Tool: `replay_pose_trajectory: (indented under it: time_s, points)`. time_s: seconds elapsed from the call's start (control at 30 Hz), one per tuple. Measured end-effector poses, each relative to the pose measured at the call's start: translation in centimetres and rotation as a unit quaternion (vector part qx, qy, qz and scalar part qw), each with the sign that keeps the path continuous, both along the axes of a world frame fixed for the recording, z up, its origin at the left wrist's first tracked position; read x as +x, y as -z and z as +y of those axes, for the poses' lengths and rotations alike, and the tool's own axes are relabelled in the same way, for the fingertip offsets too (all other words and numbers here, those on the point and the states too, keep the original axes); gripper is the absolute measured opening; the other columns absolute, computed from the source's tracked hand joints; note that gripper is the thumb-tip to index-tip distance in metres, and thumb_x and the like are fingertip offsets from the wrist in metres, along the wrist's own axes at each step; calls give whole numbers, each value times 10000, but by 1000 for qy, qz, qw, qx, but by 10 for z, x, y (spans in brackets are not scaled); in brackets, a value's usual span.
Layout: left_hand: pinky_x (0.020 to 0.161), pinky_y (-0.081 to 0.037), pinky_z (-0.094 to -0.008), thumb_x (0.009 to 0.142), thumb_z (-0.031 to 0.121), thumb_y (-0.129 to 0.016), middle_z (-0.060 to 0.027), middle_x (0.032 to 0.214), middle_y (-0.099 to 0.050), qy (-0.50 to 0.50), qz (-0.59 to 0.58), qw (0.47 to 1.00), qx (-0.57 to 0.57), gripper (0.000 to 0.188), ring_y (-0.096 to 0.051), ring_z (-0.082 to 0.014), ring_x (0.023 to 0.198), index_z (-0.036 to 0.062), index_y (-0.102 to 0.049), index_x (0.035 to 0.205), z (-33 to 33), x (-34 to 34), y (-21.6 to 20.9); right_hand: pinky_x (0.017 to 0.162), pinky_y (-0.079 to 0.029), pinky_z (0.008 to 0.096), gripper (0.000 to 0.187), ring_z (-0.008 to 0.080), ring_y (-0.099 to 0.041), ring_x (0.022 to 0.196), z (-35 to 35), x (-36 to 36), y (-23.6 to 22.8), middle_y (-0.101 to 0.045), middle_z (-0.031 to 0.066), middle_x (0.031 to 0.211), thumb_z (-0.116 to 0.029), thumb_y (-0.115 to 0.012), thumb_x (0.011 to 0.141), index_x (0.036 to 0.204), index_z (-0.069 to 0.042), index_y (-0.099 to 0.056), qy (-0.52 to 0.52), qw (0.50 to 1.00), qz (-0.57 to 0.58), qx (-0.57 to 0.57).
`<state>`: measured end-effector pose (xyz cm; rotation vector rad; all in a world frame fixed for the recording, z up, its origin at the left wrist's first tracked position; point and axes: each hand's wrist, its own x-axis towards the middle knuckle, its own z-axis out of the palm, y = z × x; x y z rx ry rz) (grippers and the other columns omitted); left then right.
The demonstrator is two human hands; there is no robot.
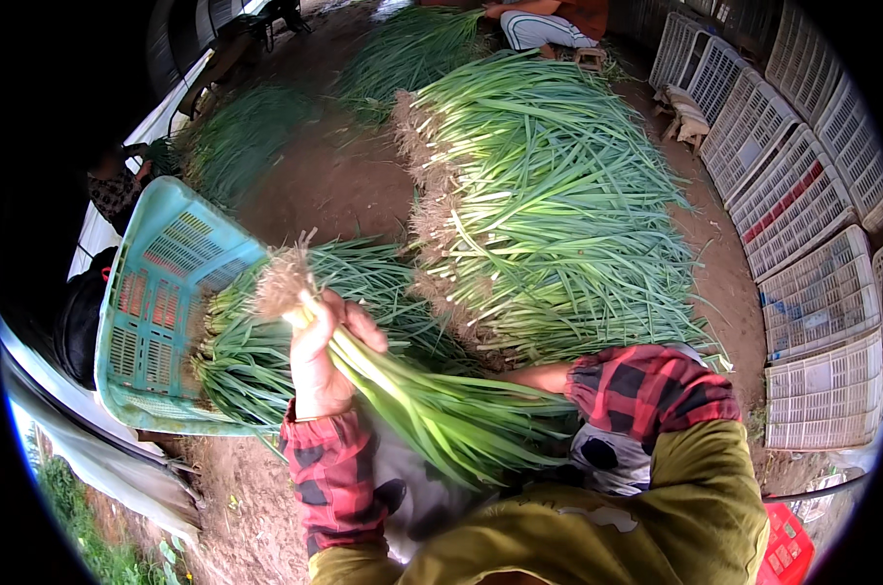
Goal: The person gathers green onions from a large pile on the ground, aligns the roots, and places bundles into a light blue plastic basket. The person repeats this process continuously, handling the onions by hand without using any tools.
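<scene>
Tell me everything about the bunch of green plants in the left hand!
The bunch is several long plants together: shaggy brown roots, pale stalks, then green leaves fanning out. It slants across the person's front, roots upper left, leaves lower right. The left hand grips it near the roots; whether the right hand touches it is hidden.

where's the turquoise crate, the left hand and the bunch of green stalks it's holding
Turquoise crate (168, 280): head view, its slatted inside.
Left hand (322, 348): head view, the middle of the hand.
Bunch of green stalks (424, 394): head view, about halfway along the stalks.
</scene>
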<state>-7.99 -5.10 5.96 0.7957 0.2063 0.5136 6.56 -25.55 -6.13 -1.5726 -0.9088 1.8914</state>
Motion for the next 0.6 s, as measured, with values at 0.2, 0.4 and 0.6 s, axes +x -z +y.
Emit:
replay_pose_trajectory:
  time_s: [0.2, 0.4, 0.6]
  points:
    - [527, -455, -349, 889, 258, -653, -15, 575, -461, -2, 146, 989, 15, 240, -448, -161, 466, 97, -509, 785, 5, 16, 27, 1044, -343, 445, 736, 362, -453, 1185, 88, 110, 49, -491, 206, 1276, -391, -742, 731, 1254, 48, -471, 143, 672, -669, 284]
    - [535, -458, -346, 877, 237, -672, -20, 578, -465, -40, 165, 985, 27, 231, -471, -174, 479, 90, -497, 842, 8, 31, 31, 988, -357, 449, 518, 327, -477, 1116, 136, 189, 83, -530, 133, 1117, -244, -724, 655, 1094, -19, -567, 105, 510, -814, 257]
    - [553, -474, -340, 872, 207, -675, -26, 615, -497, -62, 189, 980, 21, 207, -483, -164, 494, 84, -516, 822, 13, 39, 32, 875, -433, 400, 286, 313, -540, 999, 118, 218, 61, -576, 153, 985, -112, -661, 686, 939, 2, -592, 146, 621, -698, 324]
